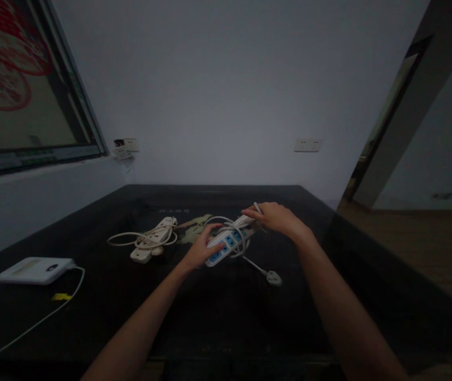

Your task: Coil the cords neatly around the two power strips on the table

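Observation:
A white power strip with blue sockets [226,244] is held over the dark table [218,317], its cord looped around it. My left hand [201,248] grips its near end, thumb across the top. My right hand [274,216] pinches the cord at the strip's far end. The cord's plug [273,277] lies on the table just right of the strip.
A second cream power strip with a coiled cord [150,241] lies to the left. A greenish object [194,228] sits behind. A white flat device [35,270] with a cable rests at far left, beside a yellow tag [61,297]. Wall sockets [307,144] sit behind.

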A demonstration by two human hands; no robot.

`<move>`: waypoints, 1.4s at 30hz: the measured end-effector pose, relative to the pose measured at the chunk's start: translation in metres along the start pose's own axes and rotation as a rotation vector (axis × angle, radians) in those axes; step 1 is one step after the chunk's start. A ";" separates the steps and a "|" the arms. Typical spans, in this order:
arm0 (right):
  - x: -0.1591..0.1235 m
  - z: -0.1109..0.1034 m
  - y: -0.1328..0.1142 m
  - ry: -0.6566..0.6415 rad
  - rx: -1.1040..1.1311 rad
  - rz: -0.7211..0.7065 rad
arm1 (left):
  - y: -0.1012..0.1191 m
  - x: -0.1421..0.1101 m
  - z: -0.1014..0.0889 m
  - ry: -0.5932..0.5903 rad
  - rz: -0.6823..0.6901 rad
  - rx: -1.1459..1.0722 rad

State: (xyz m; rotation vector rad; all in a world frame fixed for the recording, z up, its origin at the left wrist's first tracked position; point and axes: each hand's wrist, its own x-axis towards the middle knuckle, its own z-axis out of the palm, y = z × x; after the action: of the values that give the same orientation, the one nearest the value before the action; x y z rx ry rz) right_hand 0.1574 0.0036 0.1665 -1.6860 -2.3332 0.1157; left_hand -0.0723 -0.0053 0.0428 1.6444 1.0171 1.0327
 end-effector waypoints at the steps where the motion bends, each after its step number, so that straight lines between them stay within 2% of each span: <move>1: 0.001 -0.003 -0.002 -0.001 -0.042 0.007 | 0.000 0.000 0.000 -0.016 0.002 -0.003; 4: 0.001 -0.002 -0.013 0.062 -0.180 -0.054 | -0.002 -0.001 0.002 -0.016 0.010 -0.027; 7: 0.002 0.008 -0.024 0.209 -0.272 -0.198 | -0.002 -0.002 0.002 0.031 0.021 -0.062; 10: 0.004 0.020 -0.030 0.355 -0.208 -0.293 | 0.003 -0.003 0.001 0.060 0.040 -0.130; 12: 0.005 0.028 -0.033 0.396 -0.155 -0.364 | 0.007 -0.003 0.001 0.071 0.077 -0.160; 17: -0.004 0.050 -0.048 0.464 -0.231 -0.513 | 0.007 -0.002 -0.004 0.105 0.167 -0.080; 22: -0.009 0.069 -0.058 0.446 -0.237 -0.567 | 0.006 -0.004 -0.006 -0.025 0.162 0.029; 25: -0.007 0.072 -0.056 0.395 -0.237 -0.595 | 0.007 -0.003 -0.003 0.022 0.144 0.080; 28: -0.011 0.065 -0.048 0.384 -0.154 -0.627 | 0.006 -0.001 0.002 0.105 0.090 0.037; 31: -0.029 0.057 -0.028 0.507 0.113 -0.571 | 0.008 0.000 0.004 0.133 0.066 -0.101; 33: -0.047 0.059 -0.004 0.676 0.381 -0.364 | 0.010 0.000 0.002 0.138 0.070 -0.195; 34: -0.058 0.063 0.011 0.718 0.500 -0.236 | 0.012 -0.001 0.001 0.150 0.069 -0.242; 35: -0.068 0.069 0.025 0.676 0.590 -0.139 | 0.014 -0.001 0.000 0.167 0.066 -0.295; 36: -0.077 0.077 0.039 0.536 0.650 -0.093 | 0.016 -0.002 -0.001 0.180 0.059 -0.348; 38: -0.093 0.096 0.060 0.159 0.670 -0.067 | 0.020 -0.004 -0.003 0.179 0.031 -0.435; 39: -0.098 0.105 0.066 0.015 0.639 -0.078 | 0.022 -0.005 -0.004 0.172 0.016 -0.461; 40: -0.102 0.113 0.068 -0.096 0.598 -0.126 | 0.024 -0.005 -0.005 0.166 0.005 -0.478; 42: -0.103 0.126 0.065 -0.188 0.523 -0.162 | 0.028 -0.007 -0.006 0.166 -0.001 -0.497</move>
State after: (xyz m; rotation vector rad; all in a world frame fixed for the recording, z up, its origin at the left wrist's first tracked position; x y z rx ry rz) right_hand 0.2150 -0.0613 0.0144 -1.2695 -2.2815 0.8059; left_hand -0.0752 -0.0174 0.0697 1.1677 0.7822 1.3145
